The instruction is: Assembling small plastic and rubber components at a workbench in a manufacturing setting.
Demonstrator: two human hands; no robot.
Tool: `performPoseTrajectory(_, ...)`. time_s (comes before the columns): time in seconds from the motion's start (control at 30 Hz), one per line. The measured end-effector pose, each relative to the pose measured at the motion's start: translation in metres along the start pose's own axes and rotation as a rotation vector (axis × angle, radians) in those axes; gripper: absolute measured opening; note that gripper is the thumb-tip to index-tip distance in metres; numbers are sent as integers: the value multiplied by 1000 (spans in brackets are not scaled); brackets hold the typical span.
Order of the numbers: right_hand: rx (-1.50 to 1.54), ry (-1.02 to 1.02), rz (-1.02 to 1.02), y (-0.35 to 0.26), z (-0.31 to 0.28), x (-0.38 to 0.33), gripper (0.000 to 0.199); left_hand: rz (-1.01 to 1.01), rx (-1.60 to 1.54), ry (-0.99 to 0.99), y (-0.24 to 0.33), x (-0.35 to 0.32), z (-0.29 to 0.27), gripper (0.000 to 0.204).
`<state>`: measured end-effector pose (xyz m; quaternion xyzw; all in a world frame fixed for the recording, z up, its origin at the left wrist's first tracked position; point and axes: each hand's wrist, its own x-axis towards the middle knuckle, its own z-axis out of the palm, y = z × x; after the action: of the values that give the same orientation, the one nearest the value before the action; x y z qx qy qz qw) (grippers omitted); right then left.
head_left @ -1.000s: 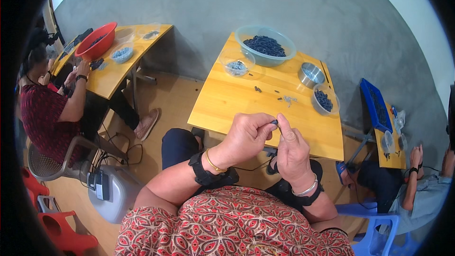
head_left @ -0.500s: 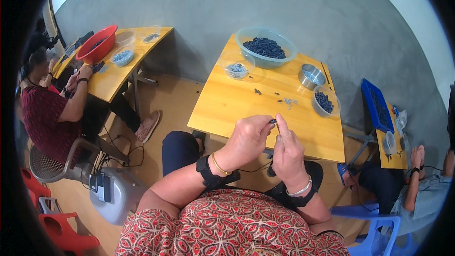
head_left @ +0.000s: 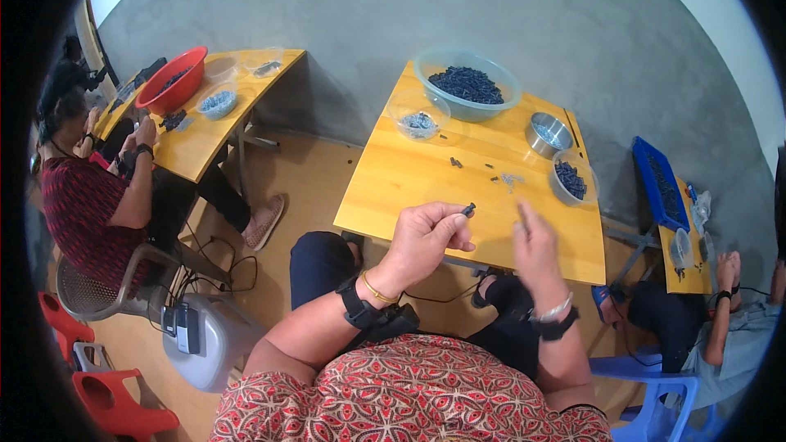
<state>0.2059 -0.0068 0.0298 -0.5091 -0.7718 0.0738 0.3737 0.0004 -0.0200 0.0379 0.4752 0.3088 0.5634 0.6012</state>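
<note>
The left hand is raised over the near edge of the wooden table, its thumb and fingertips pinched on a small dark part that sticks out toward the right. The right hand hovers just beside it, apart from the part, fingers pointing up and blurred — whether it grips anything cannot be told. Both wrists carry black straps, and the left one also has a thin gold bangle. On the table beyond the hands lie a few loose dark pieces and a little pale scatter. At the far edge stands a large clear bowl heaped with dark parts, with a smaller clear bowl just beside it. To the right sit an empty steel bowl and a small clear bowl of dark parts. At another table on the left a second person works near a red basin; on the far right a blue tray rests by a 3rd worker's arm.
</note>
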Motion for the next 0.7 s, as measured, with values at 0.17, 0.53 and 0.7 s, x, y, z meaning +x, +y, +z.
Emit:
performPoseTrajectory(0.17, -355, 43, 218, 129, 20, 11, 38, -74, -152, 1, 4, -2, -2, 17)
performPoseTrajectory(0.53, 694, -93, 189, 24, 9, 30, 18, -107, -42, -5, -6, -2, -10, 18)
performPoseTrajectory(0.7, 605, -150, -15, -40, 7, 37, 11, -79, 108, -32, -11, -2, -8, 16)
